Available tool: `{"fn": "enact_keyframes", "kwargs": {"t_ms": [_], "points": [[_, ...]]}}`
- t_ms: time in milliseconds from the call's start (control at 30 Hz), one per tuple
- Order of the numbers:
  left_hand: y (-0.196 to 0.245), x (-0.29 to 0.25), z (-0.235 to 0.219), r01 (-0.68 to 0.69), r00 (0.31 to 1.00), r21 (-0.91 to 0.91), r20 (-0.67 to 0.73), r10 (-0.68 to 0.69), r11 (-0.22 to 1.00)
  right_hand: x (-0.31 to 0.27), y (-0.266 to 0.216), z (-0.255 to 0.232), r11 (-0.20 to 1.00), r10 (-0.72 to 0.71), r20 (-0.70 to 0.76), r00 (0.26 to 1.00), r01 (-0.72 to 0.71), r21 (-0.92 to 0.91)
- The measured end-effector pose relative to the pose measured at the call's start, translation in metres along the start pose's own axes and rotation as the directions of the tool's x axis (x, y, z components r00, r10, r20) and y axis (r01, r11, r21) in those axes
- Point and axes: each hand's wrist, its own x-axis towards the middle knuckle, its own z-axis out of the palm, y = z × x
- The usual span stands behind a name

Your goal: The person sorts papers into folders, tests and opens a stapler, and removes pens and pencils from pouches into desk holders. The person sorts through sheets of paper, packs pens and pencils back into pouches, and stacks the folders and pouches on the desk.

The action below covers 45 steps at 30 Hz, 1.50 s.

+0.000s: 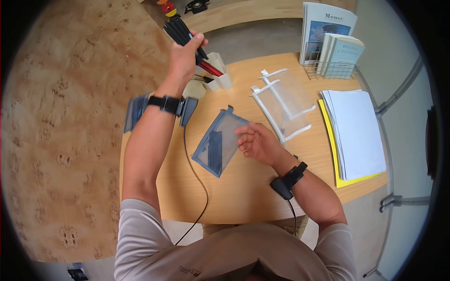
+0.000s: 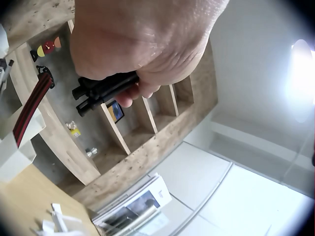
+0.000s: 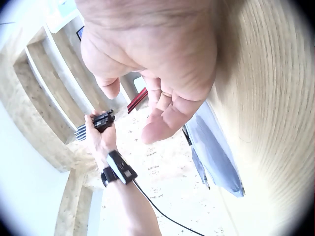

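1. A wooden shelf unit (image 2: 61,147) stands beyond the left fingers; the left wrist view shows its compartments and a framed picture (image 2: 115,111), while the head view catches only a strip of wood.
2. The worktop (image 1: 243,196) spreads beneath the right fingers.
3. Well to the right of those fingers, white sheets (image 1: 354,136) lie on something yellow (image 1: 346,181); farther back, a wire rack (image 1: 328,70) holds books (image 1: 344,54).
4. Two white-edged pouches (image 1: 290,103) overlap just beyond the right fingers.
5. A blue-edged pouch (image 1: 215,150) lies left of the right fingertips; whether they touch it, I cannot tell.
6. The left hand (image 1: 185,56) has its fingers and thumb wrapped round a bunch of black pens (image 1: 176,30), raised. The right hand (image 1: 258,144) has its fingers loosely bent; the right wrist view shows its thumb well apart from them.
7. A white pen holder (image 1: 220,77) stands close by the left fingers, red pens (image 1: 212,69) leaning out towards them.
8. A black cable (image 1: 206,192) trails across the worktop, left of the right fingers.
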Motion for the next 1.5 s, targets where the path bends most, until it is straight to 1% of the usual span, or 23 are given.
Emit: {"fn": "enact_keyframes", "kwargs": {"t_ms": [33, 100, 200, 267, 333, 400, 467, 500, 533, 633, 700, 733, 800, 867, 933, 1033, 1167, 1233, 1367, 1400, 1433, 1467, 1500], "points": [[-0.007, 0.017, 0.005, 0.0, 1.0, -0.001, 0.011, 0.0, 1.0, 0.0, 0.001, -0.001, 1.0, -0.01, -0.003, 1.0, 0.01, 0.003], [-0.027, 0.045, 0.016, -0.121, 0.988, 0.097, -0.086, 0.129, 0.988, 0.0, 0.001, -0.004, 0.999, -0.024, -0.029, 0.999, 0.025, 0.035], [-0.055, 0.073, 0.023, -0.061, 0.985, 0.224, -0.145, 0.095, 0.973, -0.002, -0.001, -0.001, 0.999, -0.012, -0.05, 0.999, 0.014, 0.036], [-0.067, 0.08, 0.026, -0.04, 0.988, 0.23, -0.138, 0.074, 0.972, 0.0, 0.001, -0.003, 0.998, -0.017, -0.044, 0.999, 0.02, 0.058], [-0.078, 0.088, 0.022, 0.032, 0.983, 0.362, -0.181, 0.037, 0.932, 0.001, 0.003, -0.002, 0.996, -0.02, -0.034, 0.999, 0.023, 0.081], [-0.086, 0.098, 0.01, 0.008, 0.99, 0.4, -0.132, 0.049, 0.917, -0.001, 0.004, -0.001, 0.998, -0.029, -0.039, 0.999, 0.031, 0.058], [-0.075, 0.095, 0.007, -0.018, 0.992, 0.54, -0.098, 0.084, 0.841, -0.001, 0.004, -0.001, 0.997, -0.028, -0.037, 0.999, 0.03, 0.068], [-0.059, 0.094, 0.003, 0.028, 0.992, 0.651, -0.11, 0.057, 0.759, -0.001, 0.004, -0.001, 0.997, -0.024, -0.034, 0.999, 0.027, 0.072], [-0.052, 0.103, -0.002, 0.047, 0.983, 0.634, -0.168, 0.078, 0.772, 0.0, 0.003, 0.0, 0.996, -0.03, -0.035, 0.999, 0.032, 0.077], [-0.035, 0.125, -0.047, -0.03, 0.983, 0.642, -0.121, 0.14, 0.766, -0.001, 0.004, 0.0, 0.997, -0.029, -0.045, 0.999, 0.032, 0.069], [-0.014, 0.116, -0.066, 0.152, 0.982, 0.789, -0.051, -0.182, 0.596, 0.001, 0.005, 0.0, 0.996, -0.032, -0.03, 0.999, 0.034, 0.077], [-0.016, 0.116, -0.078, 0.148, 0.982, 0.792, -0.049, -0.18, 0.592, 0.002, 0.004, 0.001, 0.996, -0.035, -0.026, 0.999, 0.037, 0.081], [-0.033, 0.113, -0.1, 0.27, 0.916, 0.603, 0.08, -0.393, 0.751, 0.002, 0.004, 0.001, 0.997, -0.021, -0.04, 0.999, 0.024, 0.079], [-0.026, 0.097, -0.091, 0.28, 0.903, 0.633, 0.082, -0.422, 0.721, 0.003, 0.006, 0.0, 0.996, -0.028, -0.041, 0.999, 0.032, 0.085], [-0.028, 0.087, -0.092, 0.323, 0.891, 0.499, 0.127, -0.436, 0.804, 0.003, 0.007, 0.0, 0.995, -0.028, -0.042, 0.999, 0.032, 0.09], [-0.029, 0.077, -0.093, 0.243, 0.89, 0.633, 0.156, -0.428, 0.736, 0.001, 0.005, 0.003, 0.997, -0.033, -0.062, 0.998, 0.037, 0.063], [-0.025, 0.065, -0.091, 0.268, 0.888, 0.656, 0.115, -0.445, 0.705, 0.002, 0.007, 0.001, 0.997, -0.048, -0.039, 0.998, 0.051, 0.065], [-0.023, 0.059, -0.088, 0.334, 0.896, 0.374, 0.159, -0.414, 0.865, 0.003, 0.007, 0.001, 0.997, -0.042, -0.039, 0.998, 0.044, 0.063], [-0.024, 0.032, -0.085, 0.295, 0.944, 0.314, 0.053, -0.327, 0.903, 0.004, 0.009, -0.001, 0.997, -0.041, -0.047, 0.998, 0.044, 0.06], [-0.035, 0.027, -0.095, 0.192, 0.98, 0.217, -0.101, -0.174, 0.957, 0.005, 0.009, -0.002, 0.997, -0.045, -0.052, 0.998, 0.049, 0.064], [-0.04, 0.025, -0.098, 0.068, 0.966, 0.138, -0.257, -0.031, 0.988, 0.005, 0.007, -0.001, 0.995, -0.058, -0.055, 0.997, 0.062, 0.073], [-0.04, 0.013, -0.092, 0.072, 0.969, 0.14, -0.245, -0.036, 0.988, 0.003, 0.007, 0.002, 0.995, -0.064, -0.073, 0.995, 0.069, 0.076], [-0.042, -0.005, -0.088, 0.021, 0.984, 0.329, -0.173, 0.039, 0.944, 0.002, 0.008, 0.003, 0.995, -0.063, -0.089, 0.994, 0.07, 0.076]]}}
